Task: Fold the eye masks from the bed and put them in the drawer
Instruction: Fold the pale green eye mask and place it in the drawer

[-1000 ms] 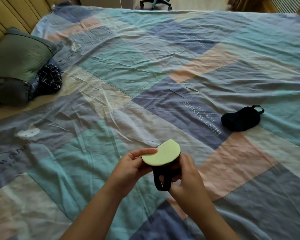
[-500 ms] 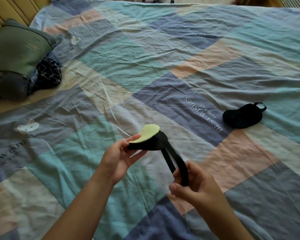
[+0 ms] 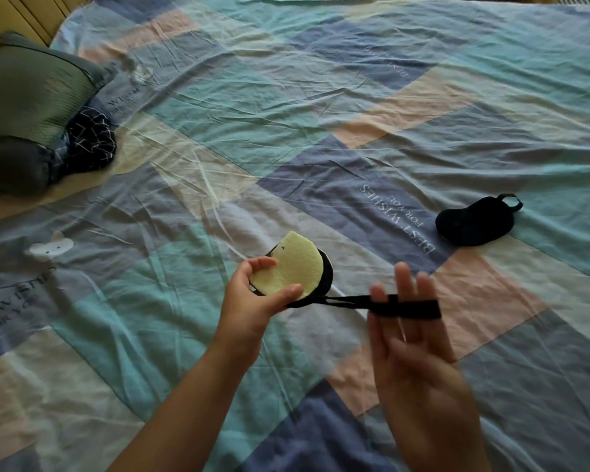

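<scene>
My left hand (image 3: 252, 298) pinches a folded eye mask (image 3: 297, 267), pale yellow-green on the side facing me and black behind, held above the bed. Its black elastic strap (image 3: 402, 306) is stretched out to the right and runs across the spread fingers of my right hand (image 3: 409, 338), looped around them. A second eye mask (image 3: 474, 224), all black with a small strap loop at its far end, lies flat on the patchwork bedspread (image 3: 286, 124) to the right, well beyond both hands. No drawer is in view.
A green pillow (image 3: 31, 93) lies at the left edge on top of a grey cushion (image 3: 11, 168), with a dark patterned cloth (image 3: 89, 144) bunched beside them. A wooden headboard (image 3: 24, 15) shows at the top left corner.
The hands have moved apart. My right hand pulled the strap out sideways to the right and opened its fingers under it, while my left hand turned the folded mask so the pale side faces up.
</scene>
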